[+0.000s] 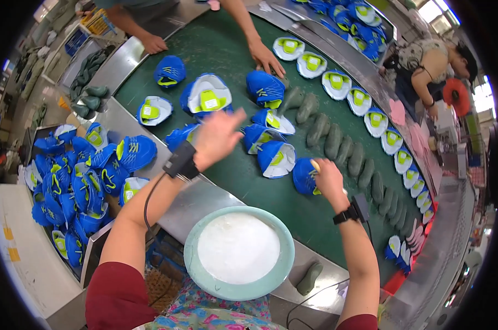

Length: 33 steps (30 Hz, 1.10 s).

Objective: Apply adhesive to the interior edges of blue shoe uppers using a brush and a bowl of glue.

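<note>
My left hand [219, 140] reaches over the green work surface, fingers stretched out and slightly blurred, with nothing seen in it. It hovers beside a blue shoe upper with white and lime lining [208, 96]. My right hand [330, 184] is closed around a light-coloured stick [315, 165]; the stick's far end cannot be made out. Just left of that hand lies a blue shoe upper [303, 176]. Between my hands more blue uppers [276, 159] are grouped. A pale green basin [286, 242] holding white stuff [238, 247] stands close in front of me.
Dark green shoe lasts [333, 141] run in a row to the right. Lined uppers [337, 83] follow the far edge of the belt [227, 165]. A heap of blue uppers [75, 187] lies left. Across, a person's hand [265, 58] touches a blue upper [265, 88].
</note>
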Each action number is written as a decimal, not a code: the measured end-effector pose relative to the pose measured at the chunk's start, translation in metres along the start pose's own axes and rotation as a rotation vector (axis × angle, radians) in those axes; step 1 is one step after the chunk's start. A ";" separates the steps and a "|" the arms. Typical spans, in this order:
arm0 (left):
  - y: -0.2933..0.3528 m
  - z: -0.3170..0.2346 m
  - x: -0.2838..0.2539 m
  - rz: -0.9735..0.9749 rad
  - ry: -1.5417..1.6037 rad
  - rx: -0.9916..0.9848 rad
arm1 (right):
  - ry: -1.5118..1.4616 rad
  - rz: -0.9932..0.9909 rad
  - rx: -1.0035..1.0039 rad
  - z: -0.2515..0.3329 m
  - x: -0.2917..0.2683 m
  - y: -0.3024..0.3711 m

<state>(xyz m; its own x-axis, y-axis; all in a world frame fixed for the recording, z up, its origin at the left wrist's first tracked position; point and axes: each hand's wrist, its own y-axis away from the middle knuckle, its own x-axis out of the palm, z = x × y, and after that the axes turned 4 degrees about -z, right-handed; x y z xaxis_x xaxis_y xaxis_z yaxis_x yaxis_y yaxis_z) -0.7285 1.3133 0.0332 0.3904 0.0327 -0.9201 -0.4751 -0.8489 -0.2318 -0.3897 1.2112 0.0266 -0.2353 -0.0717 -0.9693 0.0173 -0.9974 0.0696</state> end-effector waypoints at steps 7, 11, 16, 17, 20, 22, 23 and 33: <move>-0.004 0.102 0.012 0.156 -0.584 -0.022 | -0.010 -0.071 -0.199 0.064 0.045 -0.074; -0.002 0.117 0.002 -0.040 -0.558 -0.130 | -0.032 -0.048 -0.118 0.037 0.042 -0.068; -0.036 -0.021 0.059 -0.152 0.207 0.218 | 0.006 0.024 0.083 -0.034 0.001 0.003; -0.041 -0.023 0.050 -0.129 0.202 0.159 | -0.050 -0.034 0.083 -0.023 0.003 0.000; -0.084 -0.017 0.084 -0.405 0.118 -0.037 | -0.022 0.006 0.109 -0.017 0.019 0.032; -0.119 -0.024 0.085 -0.431 -0.128 -0.005 | -0.026 -0.034 0.124 -0.021 0.029 0.054; -0.130 -0.011 0.088 -0.360 -0.157 0.031 | -0.039 -0.079 0.129 -0.016 0.034 0.055; -0.076 0.039 0.028 0.361 -0.054 0.143 | -0.170 -0.174 0.294 -0.040 0.019 0.086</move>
<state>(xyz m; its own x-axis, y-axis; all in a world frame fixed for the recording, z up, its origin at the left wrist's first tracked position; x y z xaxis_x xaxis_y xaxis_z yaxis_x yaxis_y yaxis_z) -0.7124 1.3992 0.0121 0.1378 -0.2234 -0.9649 -0.6811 -0.7287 0.0714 -0.3541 1.1243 0.0053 -0.3679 0.1247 -0.9215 -0.3113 -0.9503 -0.0043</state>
